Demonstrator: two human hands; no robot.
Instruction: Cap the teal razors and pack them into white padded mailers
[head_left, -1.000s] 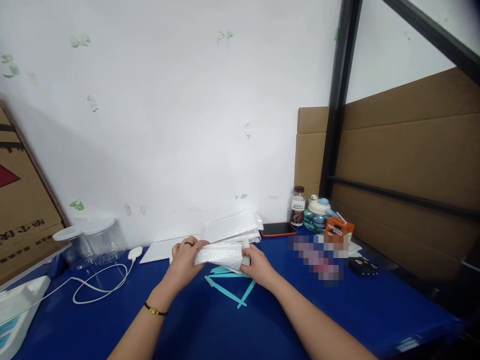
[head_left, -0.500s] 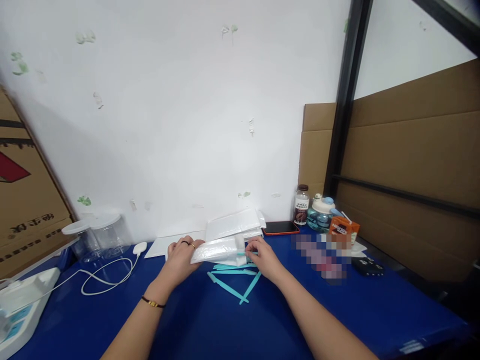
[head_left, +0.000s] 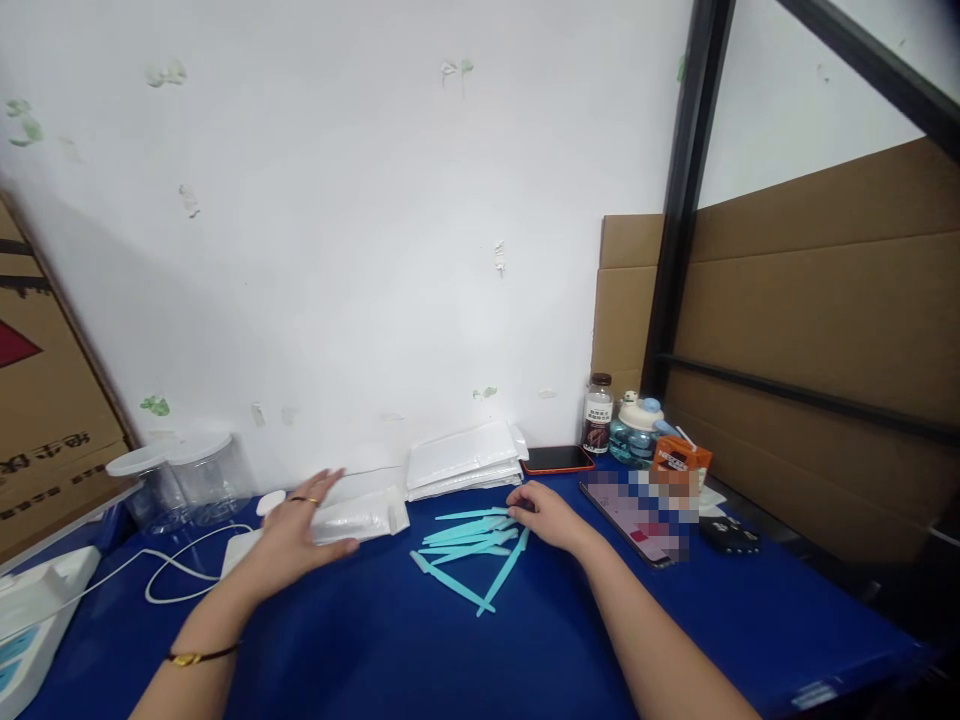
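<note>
My left hand (head_left: 296, 530) is open, fingers spread, its thumb lying against a clear plastic pouch (head_left: 360, 520) that rests flat on the blue table (head_left: 420, 650). My right hand (head_left: 544, 512) rests palm down at the right end of a loose pile of several teal plastic sticks (head_left: 469, 545), fingers curled onto their tips. Whether it grips one I cannot make out. A stack of white pouches (head_left: 463, 458) lies behind the sticks by the wall.
An orange-edged phone (head_left: 556, 459), a small brown bottle (head_left: 597, 413), a blue-lidded water bottle (head_left: 636, 428) and an orange drink carton (head_left: 679, 465) stand at the back right. Clear jars (head_left: 184, 480), a white cable (head_left: 187, 570) and a white device (head_left: 30, 610) sit left. Cardboard panels line the right.
Both hands held the pouch above the sticks; now the left hand has carried it left and laid it on the table, opening. The right hand has dropped onto the teal sticks.
</note>
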